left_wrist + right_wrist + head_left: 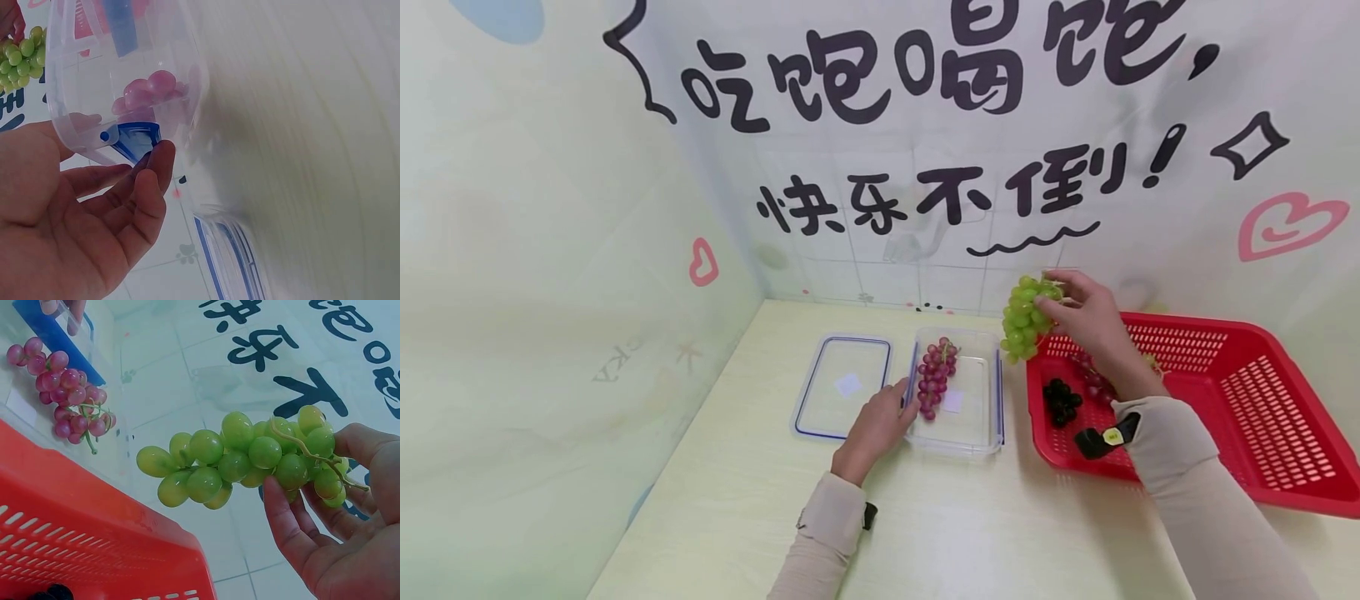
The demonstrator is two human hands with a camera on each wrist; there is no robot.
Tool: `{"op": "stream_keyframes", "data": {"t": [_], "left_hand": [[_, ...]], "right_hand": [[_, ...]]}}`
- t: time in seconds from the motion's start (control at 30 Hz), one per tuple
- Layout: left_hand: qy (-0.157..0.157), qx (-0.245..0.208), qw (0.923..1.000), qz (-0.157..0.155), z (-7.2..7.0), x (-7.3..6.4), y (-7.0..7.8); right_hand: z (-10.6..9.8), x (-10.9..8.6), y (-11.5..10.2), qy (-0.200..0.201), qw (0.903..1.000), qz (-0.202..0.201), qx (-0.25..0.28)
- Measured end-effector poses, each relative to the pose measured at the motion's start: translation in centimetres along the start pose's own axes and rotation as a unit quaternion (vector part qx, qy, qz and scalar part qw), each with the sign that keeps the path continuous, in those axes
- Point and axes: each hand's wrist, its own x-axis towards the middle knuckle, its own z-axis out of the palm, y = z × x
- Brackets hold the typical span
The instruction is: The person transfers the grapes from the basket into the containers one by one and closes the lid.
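Clear plastic with a blue seal, the lid (833, 375) lies flat on the pale table (917, 525), at nine o'clock from the container. Next comes my left hand (880, 421), between eight and nine o'clock: its bent fingers and thumb lightly grasp the container's side wall by the blue-edged flap (134, 139).

That clear container (973, 429) sits upright beside my fingertips, with one bunch of pinkish-red grapes (936, 379) lying lengthwise along its nine o'clock wall. Beyond it, at twelve o'clock, a white wall sheet (880, 275) carries big black characters.

Between one and two o'clock from the container, a bunch of green grapes (1025, 323) hangs in the air, tilted, above the basket's left rim. My right hand (1090, 321) has it by the stem end, thumb and fingers closed around the upper grapes, the rest dangling free.

At three o'clock stands the red basket (1210, 400), its walls slotted. Inside, toward its own nine o'clock, rests a black bunch (1062, 402), and just beside that a dark red bunch (1093, 382), partly covered by my wrist. Something yellowish-green (1153, 363) pokes out past my forearm, too hidden to identify.
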Motion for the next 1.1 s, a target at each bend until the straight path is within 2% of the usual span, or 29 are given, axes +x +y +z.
{"op": "stream_keyframes", "data": {"t": [0.23,0.5,0.93,1.1], "left_hand": [[0.0,-0.001,1.0,0.0,0.0,0.0,0.0],[-0.003,-0.006,1.0,0.001,-0.1,-0.1,0.0],[-0.002,-0.002,1.0,-0.001,-0.1,0.0,-0.1],[-0.003,-0.004,1.0,-0.002,0.0,0.0,-0.1]], "right_hand": [[0.9,0.2,0.0,-0.016,0.9998,0.007,0.007],[1.9,0.3,0.2,-0.018,0.9997,0.012,-0.014],[3.5,0.5,0.3,-0.045,0.9982,0.04,0.008],[4.2,0.5,0.6,-0.055,0.9979,0.035,0.007]]}}
